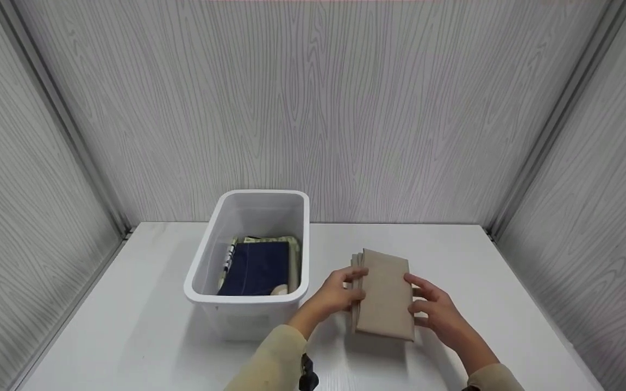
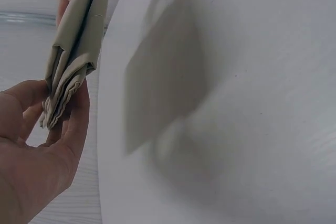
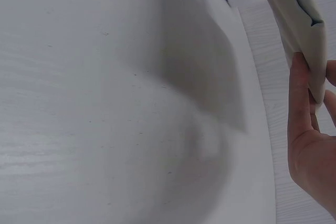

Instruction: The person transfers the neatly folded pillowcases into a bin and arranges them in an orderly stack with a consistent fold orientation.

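A folded beige cloth (image 1: pixel 385 296) is held up off the white table between both hands, its shadow falling on the surface below. My left hand (image 1: pixel 337 293) pinches the layered left edge, thumb on one face and fingers on the other. On the opposite edge, my right hand (image 1: pixel 437 309) grips the cloth between thumb and fingers. In the left wrist view several stacked folds of the cloth (image 2: pixel 79 40) show edge-on above the left palm. The right wrist view has the smoother folded side of the cloth (image 3: pixel 302 30) between the right fingers.
Left of the hands stands a white plastic bin (image 1: pixel 242 317) on the table (image 1: pixel 150 326). Inside lie a folded dark blue cloth (image 1: pixel 256 269) and greenish patterned fabric (image 1: pixel 294 260). Grey wood-grain panels (image 1: pixel 302 108) enclose the table at the back and both sides.
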Tool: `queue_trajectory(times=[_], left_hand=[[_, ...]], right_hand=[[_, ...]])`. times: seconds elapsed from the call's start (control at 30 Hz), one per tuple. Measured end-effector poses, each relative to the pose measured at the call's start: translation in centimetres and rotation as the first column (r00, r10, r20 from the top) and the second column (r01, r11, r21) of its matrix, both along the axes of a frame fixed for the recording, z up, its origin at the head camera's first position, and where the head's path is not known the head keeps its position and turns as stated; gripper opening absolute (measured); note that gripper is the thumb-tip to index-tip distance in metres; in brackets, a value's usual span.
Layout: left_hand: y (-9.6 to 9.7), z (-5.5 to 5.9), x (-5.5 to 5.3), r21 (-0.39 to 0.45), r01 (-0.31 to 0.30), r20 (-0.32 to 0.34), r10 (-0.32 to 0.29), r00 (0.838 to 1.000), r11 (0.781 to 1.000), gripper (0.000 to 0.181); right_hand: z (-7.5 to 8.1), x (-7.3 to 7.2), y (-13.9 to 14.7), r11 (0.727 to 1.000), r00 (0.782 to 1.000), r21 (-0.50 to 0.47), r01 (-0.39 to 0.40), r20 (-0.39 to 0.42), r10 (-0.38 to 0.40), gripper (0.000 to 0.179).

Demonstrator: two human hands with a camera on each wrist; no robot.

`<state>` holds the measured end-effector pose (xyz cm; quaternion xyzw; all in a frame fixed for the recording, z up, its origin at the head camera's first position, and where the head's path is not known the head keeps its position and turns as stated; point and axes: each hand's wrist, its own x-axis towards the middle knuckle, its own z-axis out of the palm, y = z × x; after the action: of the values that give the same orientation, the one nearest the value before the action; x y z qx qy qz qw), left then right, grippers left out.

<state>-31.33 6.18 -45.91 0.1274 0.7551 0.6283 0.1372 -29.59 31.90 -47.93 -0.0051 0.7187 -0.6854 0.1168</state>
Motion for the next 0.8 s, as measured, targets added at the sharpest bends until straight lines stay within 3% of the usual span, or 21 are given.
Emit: queue_trajectory(times=[0.43, 0.8], left_hand=[[-0.5, 1.1, 0.3, -0.026, 0.013, -0.054, -0.014, 0.998, 1.000, 0.052], [-0.4, 2.9, 0.7, 0.002, -0.001, -0.076, 0.001, 0.997, 1.000, 0.053]], right_hand=[[1.5, 0.2, -0.2, 1.000, 0.999, 0.001, -0.031, -0.030, 0.031, 0.077], [2.6, -0.1, 0.0, 0.999, 0.997, 0.008, -0.046, -0.058, 0.046, 0.075]])
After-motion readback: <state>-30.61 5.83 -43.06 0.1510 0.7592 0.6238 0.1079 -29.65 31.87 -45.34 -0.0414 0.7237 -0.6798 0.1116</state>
